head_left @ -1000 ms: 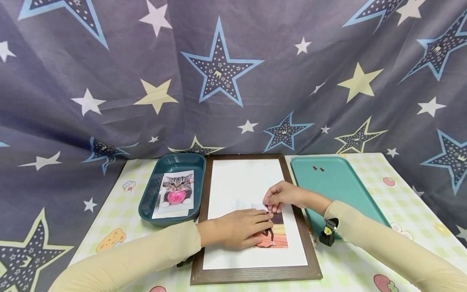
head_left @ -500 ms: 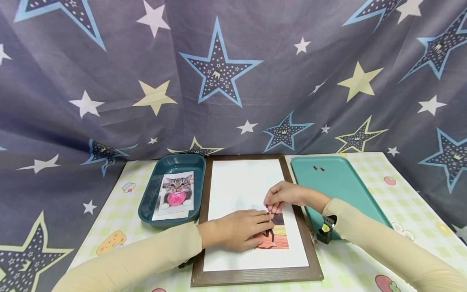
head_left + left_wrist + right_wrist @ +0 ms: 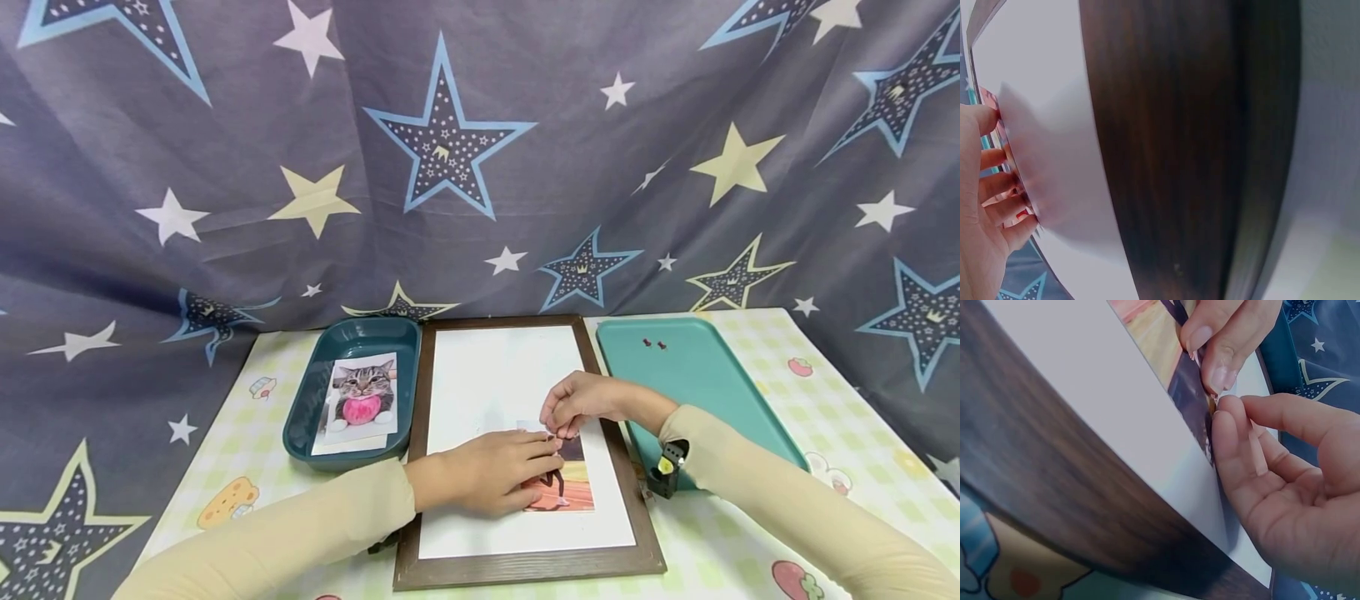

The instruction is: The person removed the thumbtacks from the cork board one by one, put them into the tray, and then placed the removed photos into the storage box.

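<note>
A brown wooden frame [image 3: 525, 568] with a white board [image 3: 495, 375] lies flat on the table. A small colour photo [image 3: 576, 487] lies on the board's lower right. My left hand [image 3: 487, 482] presses flat on the photo, fingers straight. My right hand [image 3: 558, 427] pinches a small pushpin [image 3: 1213, 399] between thumb and forefinger at the photo's top edge, just beyond the left fingertips [image 3: 1219, 369]. The pin is mostly hidden. In the left wrist view the left hand [image 3: 985, 206] lies on the board beside the frame's dark rail [image 3: 1166, 150].
A dark teal tray [image 3: 300, 417] left of the frame holds a cat photo [image 3: 362, 392]. A light teal tray [image 3: 697, 392] on the right holds two red pushpins [image 3: 653, 343]. A star-patterned cloth [image 3: 450, 150] hangs behind the checked tablecloth [image 3: 240, 433].
</note>
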Demonstrator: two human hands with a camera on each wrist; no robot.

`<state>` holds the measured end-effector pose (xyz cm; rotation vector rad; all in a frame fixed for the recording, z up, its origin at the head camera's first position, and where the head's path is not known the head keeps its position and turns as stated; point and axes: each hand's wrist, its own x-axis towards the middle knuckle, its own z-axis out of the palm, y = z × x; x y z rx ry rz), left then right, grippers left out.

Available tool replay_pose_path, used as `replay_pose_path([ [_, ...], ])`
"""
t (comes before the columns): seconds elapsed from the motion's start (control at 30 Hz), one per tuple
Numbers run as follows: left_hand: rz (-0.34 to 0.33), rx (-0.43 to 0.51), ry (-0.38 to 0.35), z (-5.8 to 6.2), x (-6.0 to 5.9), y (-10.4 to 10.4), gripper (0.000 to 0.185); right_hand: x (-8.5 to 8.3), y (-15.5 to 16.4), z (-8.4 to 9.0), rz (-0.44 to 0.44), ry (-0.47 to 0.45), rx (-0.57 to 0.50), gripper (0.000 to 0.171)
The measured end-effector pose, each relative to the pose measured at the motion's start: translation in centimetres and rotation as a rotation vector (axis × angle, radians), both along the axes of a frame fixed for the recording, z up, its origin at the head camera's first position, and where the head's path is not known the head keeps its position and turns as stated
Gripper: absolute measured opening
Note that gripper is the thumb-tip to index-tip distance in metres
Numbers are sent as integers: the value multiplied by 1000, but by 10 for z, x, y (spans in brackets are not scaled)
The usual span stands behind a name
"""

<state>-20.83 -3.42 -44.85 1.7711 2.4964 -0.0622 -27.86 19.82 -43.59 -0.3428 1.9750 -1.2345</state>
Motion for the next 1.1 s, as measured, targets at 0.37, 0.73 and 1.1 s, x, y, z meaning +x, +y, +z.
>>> replay_pose_path([
  [0.37, -13, 26, 8, -2, 0, -1, 51, -1, -4, -2, -16, 6, 38, 15],
  [0.73, -12, 13, 24, -8, 0, -1, 52, 0, -3, -1, 2, -35, 20, 13],
  [1.1, -8, 12, 12, -6, -1, -1, 52, -2, -2, 0, 5, -48, 13, 11],
])
